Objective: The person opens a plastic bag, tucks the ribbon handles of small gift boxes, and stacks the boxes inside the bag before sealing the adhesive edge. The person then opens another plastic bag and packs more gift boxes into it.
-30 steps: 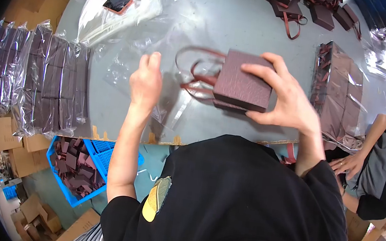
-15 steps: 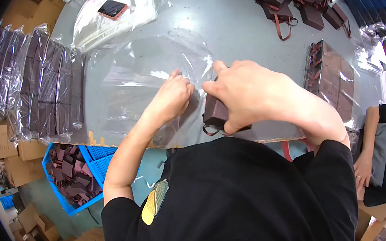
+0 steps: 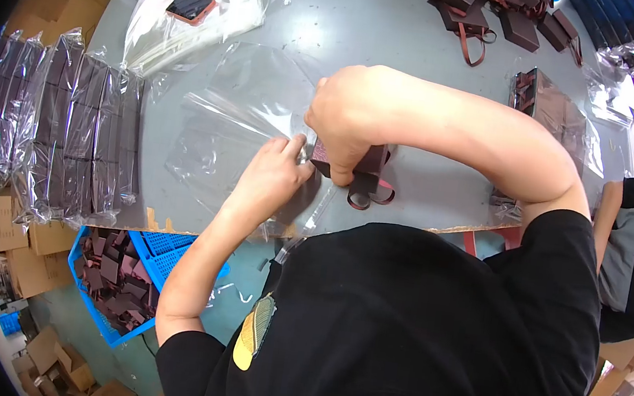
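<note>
My right hand (image 3: 346, 122) is closed over a dark brown box (image 3: 368, 165), which is partly hidden under it; ribbon loops stick out at the box's lower right. The box's left end is at the mouth of a clear plastic bag (image 3: 240, 117) lying on the grey table. My left hand (image 3: 277, 171) pinches the bag's edge, right beside the box and the right hand's fingertips.
Wrapped stacks of boxes (image 3: 80, 129) stand at the left, another wrapped block (image 3: 553, 108) at the right. A phone (image 3: 191, 7) rests on plastic bags (image 3: 227, 29). Loose boxes (image 3: 520, 29) lie at the back. A blue crate (image 3: 108, 337) is below; a co-worker (image 3: 631, 252) is at right.
My right hand has brought the box leftward and turned it, ribbons now facing right. The plastic bag has been opened out, and my left hand has moved right to its mouth.
</note>
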The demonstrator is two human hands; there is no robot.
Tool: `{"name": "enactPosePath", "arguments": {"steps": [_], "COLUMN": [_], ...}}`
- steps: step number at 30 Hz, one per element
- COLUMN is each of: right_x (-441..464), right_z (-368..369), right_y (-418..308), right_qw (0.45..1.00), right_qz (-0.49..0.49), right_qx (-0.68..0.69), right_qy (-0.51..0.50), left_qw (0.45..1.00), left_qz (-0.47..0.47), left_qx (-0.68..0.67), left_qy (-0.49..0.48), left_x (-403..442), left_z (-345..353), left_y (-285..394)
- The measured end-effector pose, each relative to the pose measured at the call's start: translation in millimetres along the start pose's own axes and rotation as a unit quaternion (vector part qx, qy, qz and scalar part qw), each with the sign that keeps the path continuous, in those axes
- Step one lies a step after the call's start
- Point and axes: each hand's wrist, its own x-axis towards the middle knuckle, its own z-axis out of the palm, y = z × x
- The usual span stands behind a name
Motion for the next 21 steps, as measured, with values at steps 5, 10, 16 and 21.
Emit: {"name": "enactPosePath", "arguments": {"steps": [5, 10, 16, 21], "right_x": [7.7, 10.1, 46.2, 48.3], "right_z": [15.2, 77.3, 166.6, 167.8], "right_y": [1.2, 2.5, -11.6, -21.2], "right_qw": [0.993, 0.918, 0.797, 0.792], "right_qz": [-0.014, -0.061, -0.028, -0.009], "right_qx": [0.074, 0.114, 0.165, 0.181], "right_qy": [0.089, 0.375, 0.580, 0.583], "left_qw": [0.981, 0.946, 0.934, 0.978], "left_qz": [-0.105, -0.132, -0.117, -0.103], "left_qx": [-0.150, -0.253, -0.315, -0.123], "left_qy": [0.067, 0.152, 0.122, 0.129], "left_x": [-8.9, -12.1, -9.3, 5.0], "left_z": [17.9, 9.5, -11.3, -28.3], "left_y": [-6.9, -6.3, -15.3, 6.6]}}
